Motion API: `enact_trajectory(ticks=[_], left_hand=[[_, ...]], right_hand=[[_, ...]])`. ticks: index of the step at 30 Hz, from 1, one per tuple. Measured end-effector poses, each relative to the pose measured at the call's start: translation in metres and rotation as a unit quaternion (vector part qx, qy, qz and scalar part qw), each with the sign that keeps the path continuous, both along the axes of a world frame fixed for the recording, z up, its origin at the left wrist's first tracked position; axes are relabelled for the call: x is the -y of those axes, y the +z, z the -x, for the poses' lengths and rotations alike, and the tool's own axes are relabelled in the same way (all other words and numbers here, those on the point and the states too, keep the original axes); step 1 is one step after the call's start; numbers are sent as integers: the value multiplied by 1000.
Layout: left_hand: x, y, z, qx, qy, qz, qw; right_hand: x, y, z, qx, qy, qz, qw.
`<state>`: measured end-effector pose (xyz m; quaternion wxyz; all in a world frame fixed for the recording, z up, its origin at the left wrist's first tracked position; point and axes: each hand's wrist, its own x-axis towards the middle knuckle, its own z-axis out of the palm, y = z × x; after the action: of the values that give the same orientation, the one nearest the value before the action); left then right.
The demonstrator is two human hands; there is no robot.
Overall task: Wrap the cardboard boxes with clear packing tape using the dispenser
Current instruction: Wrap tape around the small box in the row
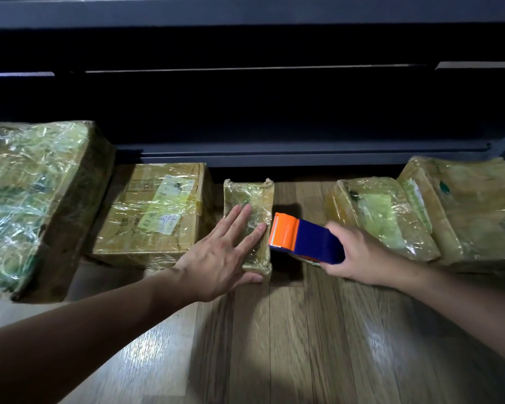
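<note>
Wood floor; left grip flat on small box; right grip clasps dispenser; roll mostly hidden.

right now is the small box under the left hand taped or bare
Taped. Shiny, wrinkled clear tape covers the top of the small box, around the left hand flat on it.

A wood-plank floor runs pale and glossy, catching bright patches of light near me, up to a dark blue-grey metal shelving rack whose shelves sit deep in shadow.
</note>
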<state>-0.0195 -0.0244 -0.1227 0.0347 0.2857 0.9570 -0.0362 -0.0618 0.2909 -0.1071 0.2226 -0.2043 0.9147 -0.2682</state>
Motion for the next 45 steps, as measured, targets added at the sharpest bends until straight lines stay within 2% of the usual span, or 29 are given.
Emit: enact_trajectory(ticks=[6, 8, 10, 14, 17, 20, 22, 25, 27, 30, 34, 36, 38, 41, 42, 45], left_hand=[[8, 8, 1, 18, -6, 23, 1000], [10, 13, -1, 56, -4, 15, 998], [8, 21, 0, 108, 30, -7, 994], [-13, 35, 2, 119, 137, -96, 979], [-40, 32, 0, 163, 258, -116, 945], [-47, 29, 2, 174, 312, -196, 913], [-38, 29, 2, 178, 315, -302, 882], [-20, 21, -10, 220, 291, -459, 810], [-9, 10, -25, 238, 273, -503, 785], [5, -12, -47, 268, 252, -528, 766], [21, -30, -63, 295, 248, -503, 773], [27, -29, -64, 293, 249, -477, 790], [27, -30, -66, 278, 236, -445, 818], [23, -33, -67, 195, 191, -386, 881], [22, -36, -65, 177, 185, -388, 885], [21, -31, -61, 223, 238, -420, 847]], right_hand=[[-3, 2, 0, 29, 1, -63, 998], [-2, 2, -2, 54, -6, -73, 996], [6, -1, -5, 71, -13, -79, 994], [28, -16, -10, 79, -8, -93, 992], [37, -21, -6, 62, -39, -103, 992], [40, -21, 2, 56, -29, -118, 991], [38, -6, 7, 41, -15, -113, 993], [36, 36, 12, -6, 25, -108, 994], [40, 60, 10, -40, 82, -113, 989], [59, 74, 0, -70, 134, -90, 984], [84, 59, -10, -66, 158, -24, 985], [89, 52, -11, -68, 170, -13, 983], [92, 52, -10, -53, 174, -4, 983], [90, 52, -6, -30, 154, 22, 987], [88, 52, -6, -30, 145, 23, 989], [82, 50, -6, -32, 142, 10, 989]])
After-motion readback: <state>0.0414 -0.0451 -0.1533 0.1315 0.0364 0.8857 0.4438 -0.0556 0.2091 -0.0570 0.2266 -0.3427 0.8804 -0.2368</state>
